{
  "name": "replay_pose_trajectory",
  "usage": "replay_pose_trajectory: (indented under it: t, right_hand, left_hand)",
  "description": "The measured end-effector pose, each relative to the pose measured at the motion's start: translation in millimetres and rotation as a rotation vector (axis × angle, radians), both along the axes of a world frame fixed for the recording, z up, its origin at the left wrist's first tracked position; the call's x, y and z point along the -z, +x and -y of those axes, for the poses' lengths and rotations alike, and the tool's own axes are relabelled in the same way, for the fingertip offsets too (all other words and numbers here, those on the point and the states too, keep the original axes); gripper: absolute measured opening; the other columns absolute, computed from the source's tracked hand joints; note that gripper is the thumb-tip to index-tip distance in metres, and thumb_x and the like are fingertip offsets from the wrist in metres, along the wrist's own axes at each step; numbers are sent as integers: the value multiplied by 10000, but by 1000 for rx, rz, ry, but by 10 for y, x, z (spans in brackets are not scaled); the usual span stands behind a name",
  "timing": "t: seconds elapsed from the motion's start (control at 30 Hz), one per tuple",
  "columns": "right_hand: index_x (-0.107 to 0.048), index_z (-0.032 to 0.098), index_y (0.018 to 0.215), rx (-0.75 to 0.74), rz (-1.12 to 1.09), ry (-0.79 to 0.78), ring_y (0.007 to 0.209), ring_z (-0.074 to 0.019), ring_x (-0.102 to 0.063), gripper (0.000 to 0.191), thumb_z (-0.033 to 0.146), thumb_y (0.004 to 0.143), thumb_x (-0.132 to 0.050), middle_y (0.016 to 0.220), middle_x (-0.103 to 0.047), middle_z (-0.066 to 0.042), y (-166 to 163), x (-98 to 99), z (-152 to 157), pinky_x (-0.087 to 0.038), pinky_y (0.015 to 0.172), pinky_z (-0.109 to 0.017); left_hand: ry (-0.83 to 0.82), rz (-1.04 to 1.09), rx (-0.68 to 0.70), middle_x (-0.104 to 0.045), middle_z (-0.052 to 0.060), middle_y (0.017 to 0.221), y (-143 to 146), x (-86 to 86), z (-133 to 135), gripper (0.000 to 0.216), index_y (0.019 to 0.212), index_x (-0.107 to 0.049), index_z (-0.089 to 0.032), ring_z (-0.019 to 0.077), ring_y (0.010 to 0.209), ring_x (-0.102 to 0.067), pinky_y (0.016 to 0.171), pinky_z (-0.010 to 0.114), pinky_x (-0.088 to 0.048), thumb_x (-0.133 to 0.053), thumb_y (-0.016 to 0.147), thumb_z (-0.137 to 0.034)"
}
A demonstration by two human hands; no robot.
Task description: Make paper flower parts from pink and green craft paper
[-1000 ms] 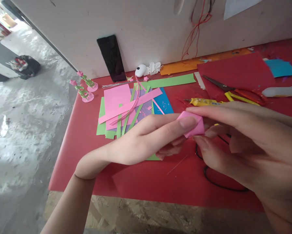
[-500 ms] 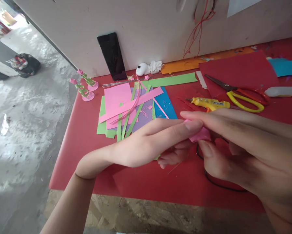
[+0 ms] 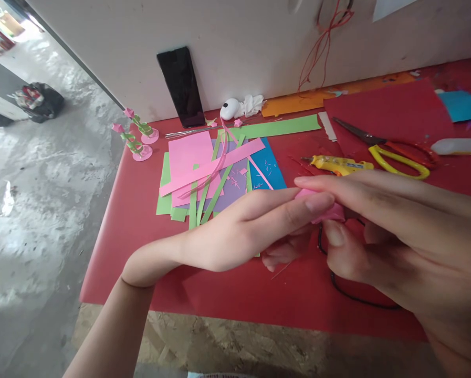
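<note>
1. Two hands were in front, both on one small pink paper piece (image 3: 330,214), held up over the red bench (image 3: 219,294).
2. The yellow glue gun (image 3: 343,166) had tiny marks on its side, too small to read.
3. A white thing (image 3: 196,375) poked in at the bottom edge with reddish marks, but they were cut off and could not be read.
4. The phone (image 3: 182,86) leaned on the white wall (image 3: 259,52), and its dark screen showed no words.
5. The left hand (image 3: 235,231) reached in from the left, its wrist bent and its back showing. It was almost closed, pinching the pink piece with the thumb on top. Its lower fingers curled under.
6. The right hand (image 3: 400,236) came from the right. Its pointing finger stretched over the top of the piece and its thumb was below, with just a little gap between them, filled by the pink paper.
7. Past the hands lay the scissors (image 3: 372,140), and a messy paper pile (image 3: 190,155) in pink, green, purple and blue.
8. Two pink paper flowers (image 3: 117,127) stood at the bench's far left corner.
</note>
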State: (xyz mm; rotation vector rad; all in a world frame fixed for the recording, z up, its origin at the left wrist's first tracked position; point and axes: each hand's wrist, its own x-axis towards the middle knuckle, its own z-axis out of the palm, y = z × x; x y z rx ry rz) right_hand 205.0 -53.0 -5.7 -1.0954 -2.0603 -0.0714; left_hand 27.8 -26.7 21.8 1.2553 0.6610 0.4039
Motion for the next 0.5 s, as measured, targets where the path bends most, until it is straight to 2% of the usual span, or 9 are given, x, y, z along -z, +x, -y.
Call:
replay_pose_trajectory:
  t: [0.27, 0.5]
  right_hand:
    - [-549, 260, 1049, -67, -18, 18, 599, -69, -580, 210, 183, 859, -503, 688, -623, 66, -3, -21, -7, -447, 476, -197]
    - [-582, 267, 1077, -49, -22, 11, 609, -60, -578, 229, 212, 864, -516, 753, -651, 58, -10, 22, -34, -442, 480, -197]
  left_hand:
    - [-2, 3, 7, -417, -55, 500, 19, 9, 4, 377, 735, -501, -142, 30, 481, -408, 508, 154, -350, -364, 967, -406]
    - [60, -1, 21, -404, -49, 516, 36, 2, -3, 369, 720, -473, -149, 23, 494, -400, 495, 129, -349, -319, 985, -354]
